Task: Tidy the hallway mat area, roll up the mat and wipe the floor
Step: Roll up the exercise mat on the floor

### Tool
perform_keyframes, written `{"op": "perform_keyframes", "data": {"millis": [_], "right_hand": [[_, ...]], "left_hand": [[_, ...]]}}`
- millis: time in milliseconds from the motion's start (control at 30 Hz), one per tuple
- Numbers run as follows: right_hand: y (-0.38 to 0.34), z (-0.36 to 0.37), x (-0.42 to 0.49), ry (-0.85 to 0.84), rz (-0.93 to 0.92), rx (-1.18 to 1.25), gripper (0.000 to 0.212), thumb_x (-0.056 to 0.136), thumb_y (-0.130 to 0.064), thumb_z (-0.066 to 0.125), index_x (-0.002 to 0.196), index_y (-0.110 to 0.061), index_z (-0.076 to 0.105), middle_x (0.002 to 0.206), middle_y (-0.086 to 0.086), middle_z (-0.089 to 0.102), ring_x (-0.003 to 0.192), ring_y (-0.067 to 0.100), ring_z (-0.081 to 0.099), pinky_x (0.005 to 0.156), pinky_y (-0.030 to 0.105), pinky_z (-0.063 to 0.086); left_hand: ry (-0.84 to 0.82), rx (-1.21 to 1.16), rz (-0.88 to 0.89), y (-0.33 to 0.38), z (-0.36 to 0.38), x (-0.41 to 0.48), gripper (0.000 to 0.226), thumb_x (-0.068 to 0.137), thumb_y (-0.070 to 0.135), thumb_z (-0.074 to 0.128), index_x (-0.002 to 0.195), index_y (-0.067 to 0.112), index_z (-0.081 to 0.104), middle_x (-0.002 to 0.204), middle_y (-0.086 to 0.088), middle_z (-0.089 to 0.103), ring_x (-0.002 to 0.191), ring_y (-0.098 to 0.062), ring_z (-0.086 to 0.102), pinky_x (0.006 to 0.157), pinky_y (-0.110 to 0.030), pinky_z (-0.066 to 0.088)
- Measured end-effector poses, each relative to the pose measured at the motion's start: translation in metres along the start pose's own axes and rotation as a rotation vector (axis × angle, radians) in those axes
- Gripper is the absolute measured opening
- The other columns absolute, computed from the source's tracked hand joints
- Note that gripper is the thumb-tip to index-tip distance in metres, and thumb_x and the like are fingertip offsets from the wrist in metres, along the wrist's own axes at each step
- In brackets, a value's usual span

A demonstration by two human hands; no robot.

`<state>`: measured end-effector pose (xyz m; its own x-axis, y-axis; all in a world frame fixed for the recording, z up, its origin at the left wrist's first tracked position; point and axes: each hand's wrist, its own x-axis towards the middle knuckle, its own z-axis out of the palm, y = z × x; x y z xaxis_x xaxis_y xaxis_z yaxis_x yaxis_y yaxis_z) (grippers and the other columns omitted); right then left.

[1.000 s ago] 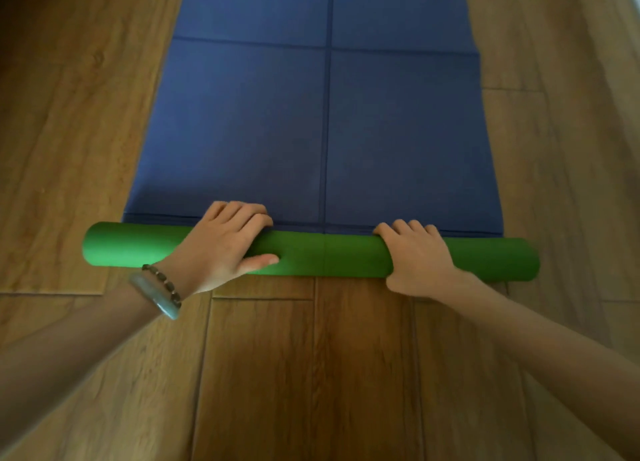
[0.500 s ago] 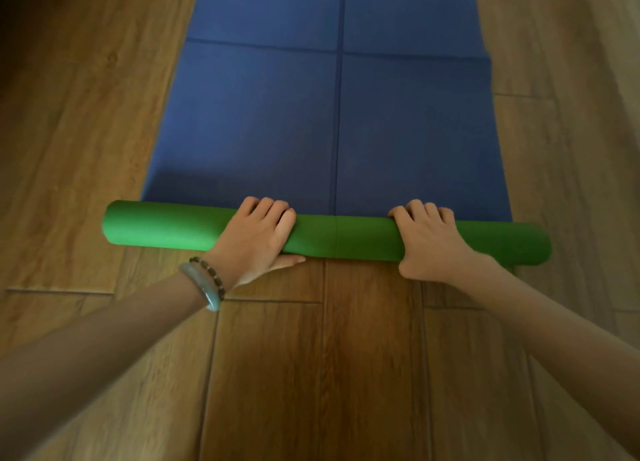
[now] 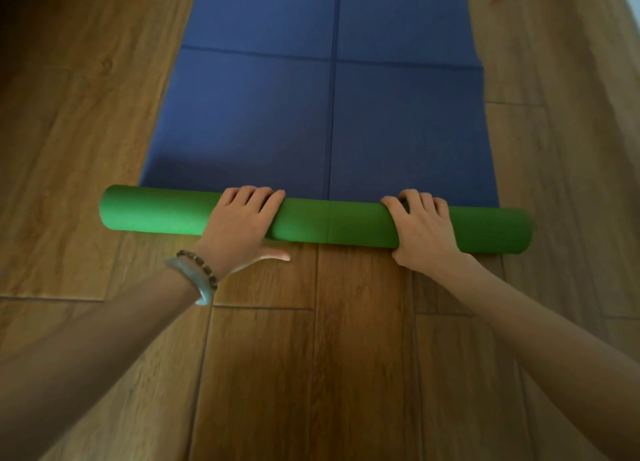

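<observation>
- The blue foam mat with a green underside [image 3: 332, 121] lies flat on the brown wooden plank floor [image 3: 311, 374], running away from the person up to the top edge of the view.
- The near end of the mat is rolled into a green tube [image 3: 322, 221] that lies across the floor from left to right.
- Both ends of the green tube stick out past the long side edges of the flat blue part.
- Bare floor shows on the left and right of the mat, and a wide patch of bare floor lies between the tube and the person.
- The left hand [image 3: 239, 225] rests on top of the tube, left of its middle. Its fingers curl over the far side and its thumb points along the floor under the near side.
- The right hand [image 3: 424, 232] sits on the tube, right of the middle, with its fingers curled over the top.
- The left wrist wears a pale bangle and a dark bead bracelet [image 3: 199, 275].
</observation>
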<state>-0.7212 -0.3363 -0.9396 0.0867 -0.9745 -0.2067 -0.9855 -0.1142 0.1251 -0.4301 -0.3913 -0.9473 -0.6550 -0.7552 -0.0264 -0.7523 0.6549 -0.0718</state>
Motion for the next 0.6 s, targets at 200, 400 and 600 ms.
{"op": "perform_keyframes", "data": {"millis": [200, 400, 600], "right_hand": [[0.001, -0.015, 0.009, -0.129, -0.01, 0.005, 0.078, 0.067, -0.033, 0.072, 0.134, -0.023, 0.032, 0.125, 0.009, 0.041, 0.115, 0.029, 0.041, 0.099, 0.044, 0.032], [-0.009, -0.024, -0.019, -0.295, -0.108, 0.074, 0.08, 0.065, -0.039, 0.072, 0.132, -0.023, 0.03, 0.117, 0.002, 0.042, 0.109, 0.022, 0.042, 0.096, 0.041, 0.034], [-0.017, -0.019, -0.057, -0.498, -0.188, 0.266, 0.078, 0.06, -0.04, 0.073, 0.123, -0.02, 0.031, 0.105, -0.004, 0.036, 0.096, 0.014, 0.035, 0.088, 0.035, 0.033]], "left_hand": [[-0.094, -0.018, -0.019, -0.003, -0.014, 0.019, 0.078, 0.055, 0.052, 0.083, 0.114, 0.01, 0.055, 0.099, -0.01, 0.061, 0.091, -0.03, 0.056, 0.08, -0.04, 0.037], [-0.256, -0.052, 0.064, 0.001, -0.024, -0.006, 0.073, 0.063, 0.06, 0.069, 0.118, 0.017, 0.047, 0.103, -0.002, 0.058, 0.099, -0.026, 0.053, 0.085, -0.036, 0.035], [-0.579, -0.24, 0.104, 0.014, -0.027, -0.038, 0.06, 0.062, 0.065, 0.064, 0.104, 0.032, 0.037, 0.095, 0.012, 0.05, 0.088, -0.012, 0.045, 0.079, -0.029, 0.04]]}}
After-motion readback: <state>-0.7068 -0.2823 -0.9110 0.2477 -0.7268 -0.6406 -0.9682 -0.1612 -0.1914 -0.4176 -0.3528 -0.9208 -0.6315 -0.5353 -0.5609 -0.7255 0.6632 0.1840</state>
